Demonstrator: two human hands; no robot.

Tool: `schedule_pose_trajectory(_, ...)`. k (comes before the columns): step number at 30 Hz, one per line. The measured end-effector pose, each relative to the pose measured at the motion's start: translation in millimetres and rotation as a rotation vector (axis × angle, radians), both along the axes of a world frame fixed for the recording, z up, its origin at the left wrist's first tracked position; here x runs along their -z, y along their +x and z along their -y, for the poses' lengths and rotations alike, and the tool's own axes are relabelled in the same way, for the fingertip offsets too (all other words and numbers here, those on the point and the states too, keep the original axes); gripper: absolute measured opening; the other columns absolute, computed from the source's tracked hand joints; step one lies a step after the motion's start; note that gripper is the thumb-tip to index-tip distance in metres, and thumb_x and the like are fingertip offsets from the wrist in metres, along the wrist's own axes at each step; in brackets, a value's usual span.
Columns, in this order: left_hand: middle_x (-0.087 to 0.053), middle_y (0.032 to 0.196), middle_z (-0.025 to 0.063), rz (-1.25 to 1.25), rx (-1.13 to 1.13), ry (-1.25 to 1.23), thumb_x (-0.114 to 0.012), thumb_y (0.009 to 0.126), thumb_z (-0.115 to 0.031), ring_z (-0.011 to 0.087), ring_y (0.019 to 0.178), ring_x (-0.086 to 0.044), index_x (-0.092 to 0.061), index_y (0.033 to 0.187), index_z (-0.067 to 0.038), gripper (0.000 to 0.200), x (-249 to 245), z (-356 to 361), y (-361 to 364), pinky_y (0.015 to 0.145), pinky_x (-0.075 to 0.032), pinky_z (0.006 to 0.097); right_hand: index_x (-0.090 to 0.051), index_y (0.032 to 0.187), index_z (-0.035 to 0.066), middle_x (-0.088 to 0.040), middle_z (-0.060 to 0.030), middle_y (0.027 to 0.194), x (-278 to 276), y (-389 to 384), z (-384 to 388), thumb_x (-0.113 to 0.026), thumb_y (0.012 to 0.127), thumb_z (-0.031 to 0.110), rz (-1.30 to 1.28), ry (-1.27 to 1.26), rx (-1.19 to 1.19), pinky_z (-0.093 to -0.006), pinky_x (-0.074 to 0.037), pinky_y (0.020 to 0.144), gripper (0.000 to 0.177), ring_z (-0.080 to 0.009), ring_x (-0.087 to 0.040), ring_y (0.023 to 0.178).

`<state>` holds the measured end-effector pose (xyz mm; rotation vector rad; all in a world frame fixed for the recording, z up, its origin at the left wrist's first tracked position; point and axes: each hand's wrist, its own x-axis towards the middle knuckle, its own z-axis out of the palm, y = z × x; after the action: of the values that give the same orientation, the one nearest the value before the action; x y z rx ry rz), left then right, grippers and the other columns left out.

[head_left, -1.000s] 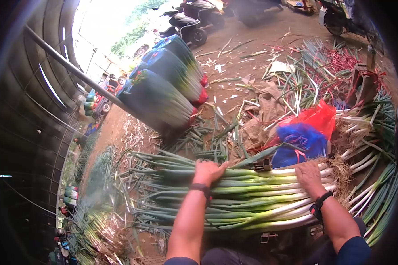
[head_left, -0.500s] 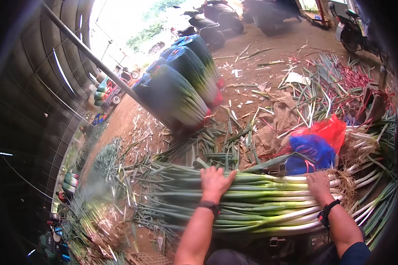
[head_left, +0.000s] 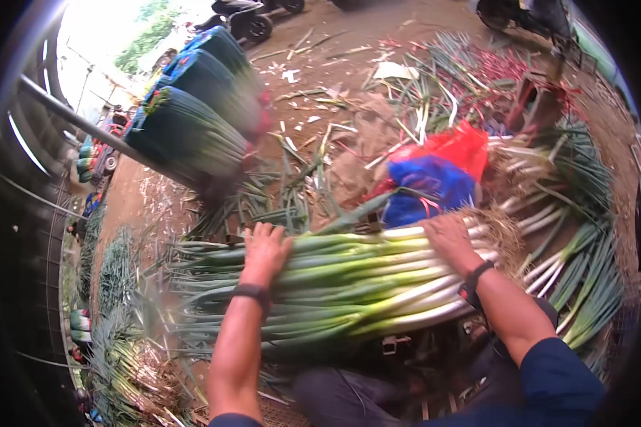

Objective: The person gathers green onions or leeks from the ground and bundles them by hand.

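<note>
A wide layer of long green onions (head_left: 363, 285) lies across in front of me, green leaves to the left, white stems and roots to the right. My left hand (head_left: 265, 252) rests on the far edge of the green part, its fingers apart. On the white stems near the roots lies my right hand (head_left: 449, 238), its fingers bent over the far edge; their tips are hidden. Dark bands circle both wrists. Just beyond my right hand are a blue bag (head_left: 427, 186) and a red plastic bag (head_left: 454, 151).
Upright tied onion bundles (head_left: 196, 132) stand at the far left behind a metal pole (head_left: 96, 133). Loose onions (head_left: 584, 263) lie at the right, and more (head_left: 132, 363) at the lower left. Scooters (head_left: 249, 21) are parked beyond the littered ground.
The view has turned to the right, so the bundles, bags and onions appear further left. Both hands remain on the onion layer, at much the same places.
</note>
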<state>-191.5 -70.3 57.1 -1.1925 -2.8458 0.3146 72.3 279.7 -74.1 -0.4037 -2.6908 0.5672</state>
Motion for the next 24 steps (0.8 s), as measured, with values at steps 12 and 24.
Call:
schedule_pose_trajectory(12,-0.041,0.160,0.0082,0.203,0.411,0.002,-0.070,0.091,-0.049,0.0299,0.151,-0.033,-0.054,0.148,-0.031,0.062,18.5,3.0,178.6,0.118,-0.021,0.0628,-0.042,0.158,0.024,-0.022,-0.0210,0.168,-44.4,51.8,61.7,-0.050,0.102,0.057,0.303,-0.066,-0.143,-0.0573,-0.008,0.127,0.065,-0.0393,-0.015,0.158)
schedule_pose_trajectory(24,-0.030,0.167,0.0107,0.196,0.460,-0.050,-0.065,0.081,-0.074,0.0317,0.156,-0.023,-0.046,0.154,-0.030,0.088,29.1,6.8,173.6,0.116,-0.021,0.0683,-0.044,0.156,0.029,-0.026,-0.0190,0.167,-35.4,89.2,55.1,-0.055,0.090,0.074,0.222,0.172,-0.520,-0.0628,-0.007,0.125,0.082,-0.0360,-0.017,0.158)
